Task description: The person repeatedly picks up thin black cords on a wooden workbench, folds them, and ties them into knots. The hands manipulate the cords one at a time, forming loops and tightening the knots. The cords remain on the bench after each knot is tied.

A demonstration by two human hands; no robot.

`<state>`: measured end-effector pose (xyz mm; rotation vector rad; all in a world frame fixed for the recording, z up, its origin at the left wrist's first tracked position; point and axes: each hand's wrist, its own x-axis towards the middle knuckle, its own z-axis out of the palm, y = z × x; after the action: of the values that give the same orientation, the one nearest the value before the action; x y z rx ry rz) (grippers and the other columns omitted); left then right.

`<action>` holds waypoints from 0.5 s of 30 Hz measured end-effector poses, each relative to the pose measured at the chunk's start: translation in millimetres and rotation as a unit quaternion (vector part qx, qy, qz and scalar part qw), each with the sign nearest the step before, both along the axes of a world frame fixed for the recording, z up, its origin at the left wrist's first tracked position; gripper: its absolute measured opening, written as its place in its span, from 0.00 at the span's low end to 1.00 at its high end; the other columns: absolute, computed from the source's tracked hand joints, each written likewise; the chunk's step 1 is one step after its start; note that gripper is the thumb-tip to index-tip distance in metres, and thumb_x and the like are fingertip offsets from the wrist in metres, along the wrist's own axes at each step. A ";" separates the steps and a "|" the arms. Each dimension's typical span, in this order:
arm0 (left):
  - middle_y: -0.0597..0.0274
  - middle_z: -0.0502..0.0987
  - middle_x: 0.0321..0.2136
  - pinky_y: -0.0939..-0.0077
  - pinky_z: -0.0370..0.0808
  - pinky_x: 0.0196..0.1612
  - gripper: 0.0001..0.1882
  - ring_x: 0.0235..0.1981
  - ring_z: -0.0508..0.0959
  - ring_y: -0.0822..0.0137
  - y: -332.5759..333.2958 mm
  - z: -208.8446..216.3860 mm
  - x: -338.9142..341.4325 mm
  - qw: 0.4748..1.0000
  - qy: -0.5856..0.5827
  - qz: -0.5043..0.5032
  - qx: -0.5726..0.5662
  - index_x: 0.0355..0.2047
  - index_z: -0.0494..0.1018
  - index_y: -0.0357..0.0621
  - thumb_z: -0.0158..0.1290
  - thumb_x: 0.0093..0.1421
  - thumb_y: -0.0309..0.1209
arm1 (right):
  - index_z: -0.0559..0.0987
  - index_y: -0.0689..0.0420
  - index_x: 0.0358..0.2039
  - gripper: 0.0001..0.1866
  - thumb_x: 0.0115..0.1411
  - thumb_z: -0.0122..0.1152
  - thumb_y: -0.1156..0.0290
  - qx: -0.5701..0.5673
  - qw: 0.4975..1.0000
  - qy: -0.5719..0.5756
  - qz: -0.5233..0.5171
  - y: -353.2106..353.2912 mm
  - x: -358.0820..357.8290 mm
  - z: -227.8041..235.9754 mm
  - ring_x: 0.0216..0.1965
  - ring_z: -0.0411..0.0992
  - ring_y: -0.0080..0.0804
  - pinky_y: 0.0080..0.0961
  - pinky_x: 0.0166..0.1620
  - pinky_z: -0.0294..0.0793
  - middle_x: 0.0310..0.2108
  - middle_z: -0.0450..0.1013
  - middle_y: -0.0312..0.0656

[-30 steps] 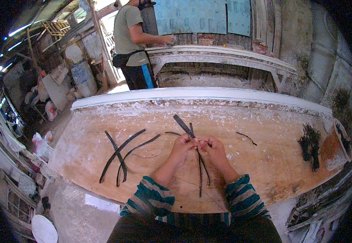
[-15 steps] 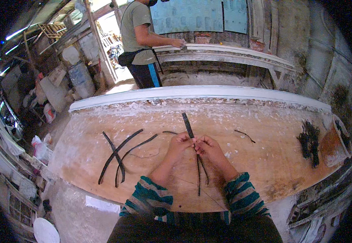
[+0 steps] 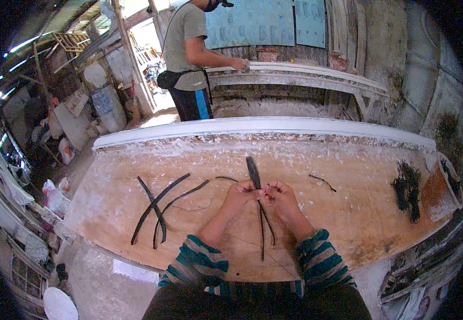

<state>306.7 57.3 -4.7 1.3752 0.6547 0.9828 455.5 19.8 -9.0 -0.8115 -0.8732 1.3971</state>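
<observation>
Both hands meet over the middle of a wooden tabletop (image 3: 343,224). Between the fingertips of my left hand (image 3: 241,196) is a black strip (image 3: 253,170), its wider end pointing away from me. My right hand (image 3: 280,199) pinches close beside it; what its fingertips grip is too small to make out. Two thin black tails (image 3: 263,229) hang toward me below the fingers; their join with the strip is hidden. On the left, several loose black strips (image 3: 159,205) lie across one another. A short thin strip (image 3: 226,178) lies just beyond my left hand.
A bundle of black strips (image 3: 406,192) lies at the right, beside a brownish bucket (image 3: 438,194). A thin black piece (image 3: 323,183) is right of my hands. A long white moulding (image 3: 263,126) borders the far edge. Beyond it, a person (image 3: 191,53) works at another bench (image 3: 306,80).
The strip's upper end has turned slightly and shifted right and nearer. My right fingers have shifted a little rightward along with it. The other person has moved slightly right.
</observation>
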 end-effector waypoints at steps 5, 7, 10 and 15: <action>0.65 0.74 0.27 0.83 0.69 0.32 0.05 0.29 0.73 0.74 5.3 -9.0 0.8 0.997 -0.063 0.013 -0.044 0.29 0.69 0.41 0.52 0.50 0.22 | 0.72 0.58 0.28 0.03 0.55 0.54 0.72 0.018 0.999 -0.046 -0.018 -0.4 -2.9 0.6 0.22 0.65 0.18 0.13 0.27 0.65 0.23 0.69 0.31; 0.65 0.73 0.26 0.82 0.70 0.33 0.05 0.29 0.73 0.73 6.6 -10.2 -1.0 0.996 -0.054 0.003 -0.066 0.28 0.67 0.42 0.51 0.50 0.21 | 0.72 0.58 0.27 0.04 0.55 0.54 0.72 0.037 0.994 -0.096 -0.032 2.3 -1.7 -2.9 0.23 0.65 0.17 0.14 0.27 0.65 0.22 0.68 0.32; 0.65 0.73 0.25 0.81 0.72 0.33 0.04 0.28 0.73 0.74 3.4 -5.6 1.1 0.992 -0.063 0.018 -0.111 0.26 0.67 0.43 0.51 0.51 0.23 | 0.71 0.59 0.27 0.03 0.54 0.53 0.74 0.116 0.959 -0.235 -0.111 1.5 -3.9 -4.4 0.24 0.65 0.18 0.14 0.28 0.65 0.23 0.68 0.32; 0.64 0.74 0.26 0.80 0.73 0.34 0.03 0.27 0.73 0.74 2.3 -4.8 -2.1 0.988 -0.089 0.011 -0.126 0.29 0.69 0.42 0.50 0.53 0.26 | 0.72 0.61 0.27 0.01 0.52 0.53 0.80 0.213 0.894 -0.359 -0.165 -8.8 -8.5 11.2 0.25 0.66 0.21 0.17 0.28 0.66 0.26 0.68 0.37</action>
<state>304.6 59.5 -9.5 1.0473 0.6365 0.9912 447.0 11.0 2.3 -1.0821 -1.4633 0.5463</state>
